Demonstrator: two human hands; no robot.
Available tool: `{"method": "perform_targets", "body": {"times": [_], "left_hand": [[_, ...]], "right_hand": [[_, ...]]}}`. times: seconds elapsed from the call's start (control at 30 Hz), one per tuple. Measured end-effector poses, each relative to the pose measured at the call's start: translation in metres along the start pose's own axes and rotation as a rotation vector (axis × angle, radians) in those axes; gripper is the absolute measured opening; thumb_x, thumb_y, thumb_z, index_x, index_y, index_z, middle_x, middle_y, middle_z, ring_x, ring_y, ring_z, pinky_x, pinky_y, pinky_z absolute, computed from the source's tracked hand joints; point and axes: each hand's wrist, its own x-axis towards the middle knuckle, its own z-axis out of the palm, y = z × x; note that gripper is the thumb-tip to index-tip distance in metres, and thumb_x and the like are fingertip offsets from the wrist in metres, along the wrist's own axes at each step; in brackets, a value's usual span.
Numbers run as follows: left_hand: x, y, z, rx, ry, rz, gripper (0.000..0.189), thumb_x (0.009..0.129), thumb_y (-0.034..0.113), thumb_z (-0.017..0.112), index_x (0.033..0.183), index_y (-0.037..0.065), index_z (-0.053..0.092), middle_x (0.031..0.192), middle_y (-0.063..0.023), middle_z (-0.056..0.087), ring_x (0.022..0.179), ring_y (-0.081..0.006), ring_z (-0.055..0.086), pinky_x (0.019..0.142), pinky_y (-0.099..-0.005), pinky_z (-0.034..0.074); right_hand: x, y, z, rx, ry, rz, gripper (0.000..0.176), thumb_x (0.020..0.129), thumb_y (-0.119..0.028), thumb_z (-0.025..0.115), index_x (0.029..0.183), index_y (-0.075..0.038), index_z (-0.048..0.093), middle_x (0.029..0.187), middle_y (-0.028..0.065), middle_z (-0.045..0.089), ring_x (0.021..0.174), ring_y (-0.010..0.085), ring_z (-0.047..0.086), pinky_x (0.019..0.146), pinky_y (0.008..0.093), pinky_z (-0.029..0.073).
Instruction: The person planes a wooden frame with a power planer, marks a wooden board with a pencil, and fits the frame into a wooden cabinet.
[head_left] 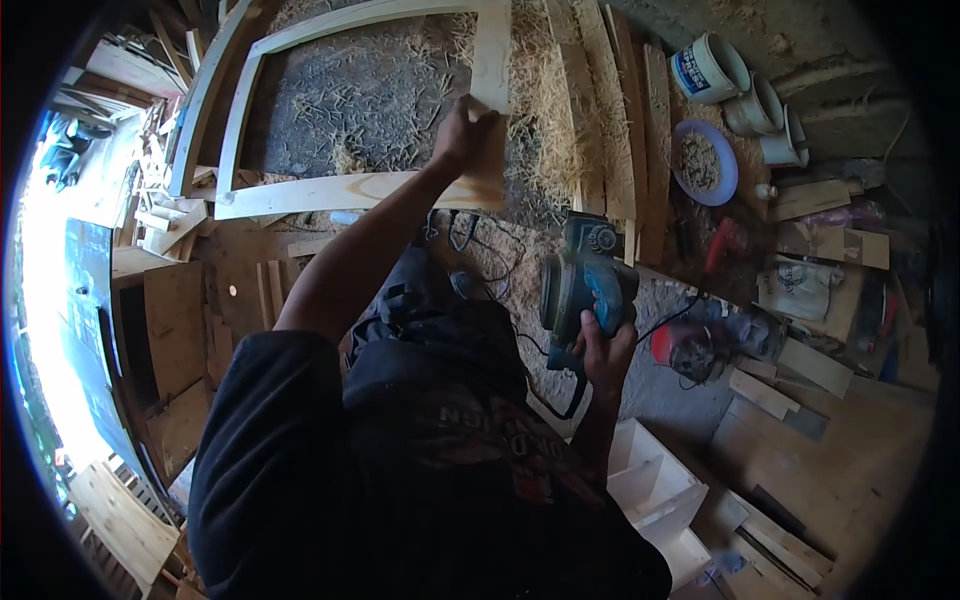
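A pale wooden frame [350,192] lies on the workbench, its inside strewn with curled shavings. My left hand [465,135] is closed around the frame's right-hand rail, near the corner closest to me. In my right hand [605,350] is a teal electric planer [590,290], gripped by its handle and held off to the right of my body. The planer is apart from the frame, beside the bench's near edge. A black cord hangs from the tool. Part of my right-hand grip is hidden behind the handle.
Long boards [610,120] covered in shavings lie right of the frame. Beyond them are white buckets [710,70] and a purple basin [728,180] of wood chips. A red-and-black power tool [695,350] sits lower right, near a white box with compartments [650,480]. Cords trail below the bench.
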Motion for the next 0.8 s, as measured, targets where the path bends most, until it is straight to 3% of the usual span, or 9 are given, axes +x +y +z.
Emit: {"method": "perform_targets", "body": {"times": [0.03, 0.17, 0.23, 0.27, 0.37, 0.4, 0.47, 0.6, 0.8], "left_hand": [[0.001, -0.017, 0.001, 0.021, -0.091, -0.048, 0.059, 0.091, 0.043, 0.076, 0.132, 0.005, 0.058, 0.117, -0.0280, 0.070, 0.111, -0.0461, 0.067, 0.096, -0.0463, 0.053], [-0.001, -0.042, -0.002, 0.076, -0.169, -0.159, 0.056, 0.088, 0.041, 0.079, 0.132, 0.010, 0.063, 0.124, -0.0273, 0.068, 0.117, -0.0439, 0.064, 0.099, -0.0447, 0.051], [-0.002, -0.047, -0.017, 0.694, 0.025, 0.154, 0.062, 0.086, 0.038, 0.080, 0.136, 0.007, 0.061, 0.126, -0.0275, 0.065, 0.120, -0.0439, 0.060, 0.101, -0.0449, 0.050], [0.015, -0.071, -0.029, 0.362, -0.144, 0.156, 0.069, 0.084, 0.038, 0.082, 0.139, 0.003, 0.059, 0.128, -0.0249, 0.063, 0.124, -0.0422, 0.056, 0.104, -0.0469, 0.048], [-0.014, -0.085, -0.083, 0.374, -0.145, 0.319, 0.070, 0.081, 0.039, 0.084, 0.135, 0.002, 0.062, 0.129, -0.0202, 0.061, 0.122, -0.0393, 0.056, 0.104, -0.0488, 0.046], [-0.027, -0.085, -0.105, 0.473, -0.246, 0.474, 0.070, 0.079, 0.039, 0.086, 0.134, 0.004, 0.062, 0.126, -0.0183, 0.061, 0.120, -0.0373, 0.056, 0.102, -0.0487, 0.046], [-0.050, -0.093, -0.134, 0.557, -0.374, 0.704, 0.071, 0.070, 0.039, 0.091, 0.127, 0.007, 0.064, 0.120, -0.0126, 0.061, 0.116, -0.0343, 0.057, 0.101, -0.0468, 0.045], [-0.068, -0.123, -0.147, 0.582, -0.432, 0.719, 0.073, 0.066, 0.037, 0.090, 0.129, 0.010, 0.065, 0.120, -0.0087, 0.062, 0.114, -0.0315, 0.058, 0.098, -0.0439, 0.046], [-0.065, -0.127, -0.146, 0.581, -0.428, 0.680, 0.070, 0.068, 0.039, 0.089, 0.127, 0.011, 0.065, 0.117, -0.0064, 0.061, 0.110, -0.0297, 0.059, 0.097, -0.0434, 0.045]], "right_hand": [[-0.007, 0.006, -0.003, -0.065, -0.012, 0.034, 0.027, 0.097, -0.015, 0.068, 0.113, 0.005, 0.060, 0.069, 0.0065, 0.060, 0.045, 0.0127, 0.052, 0.045, 0.0301, 0.045], [-0.016, 0.010, 0.008, -0.198, -0.025, 0.024, 0.023, 0.097, -0.018, 0.070, 0.103, 0.001, 0.059, 0.060, 0.0043, 0.059, 0.047, 0.0124, 0.056, 0.047, 0.0300, 0.046], [-0.014, 0.013, 0.021, -0.185, -0.031, 0.036, 0.024, 0.097, -0.020, 0.070, 0.104, 0.001, 0.059, 0.061, 0.0044, 0.059, 0.048, 0.0123, 0.056, 0.048, 0.0295, 0.046], [-0.018, 0.015, 0.025, -0.179, -0.040, 0.056, 0.026, 0.097, -0.021, 0.071, 0.105, 0.001, 0.059, 0.061, 0.0045, 0.059, 0.048, 0.0121, 0.057, 0.048, 0.0291, 0.046], [-0.014, 0.018, 0.049, -0.134, -0.062, 0.090, 0.029, 0.098, -0.024, 0.071, 0.106, 0.000, 0.058, 0.064, 0.0039, 0.060, 0.049, 0.0117, 0.057, 0.048, 0.0287, 0.047], [-0.009, 0.025, 0.056, -0.136, -0.066, 0.096, 0.029, 0.098, -0.024, 0.071, 0.106, 0.000, 0.058, 0.064, 0.0039, 0.060, 0.049, 0.0117, 0.057, 0.048, 0.0287, 0.047], [-0.004, 0.044, 0.073, -0.217, -0.095, -0.097, 0.031, 0.099, -0.027, 0.071, 0.105, 0.001, 0.058, 0.067, 0.0034, 0.060, 0.052, 0.0116, 0.057, 0.048, 0.0281, 0.047], [0.011, 0.050, 0.116, -0.150, -0.117, -0.057, 0.030, 0.100, -0.028, 0.071, 0.098, 0.000, 0.061, 0.068, 0.0029, 0.060, 0.053, 0.0113, 0.059, 0.049, 0.0277, 0.048], [0.022, 0.041, 0.163, -0.237, -0.126, -0.071, 0.026, 0.099, -0.023, 0.069, 0.097, 0.002, 0.061, 0.066, 0.0087, 0.062, 0.050, 0.0197, 0.061, 0.050, 0.0349, 0.049]]}}
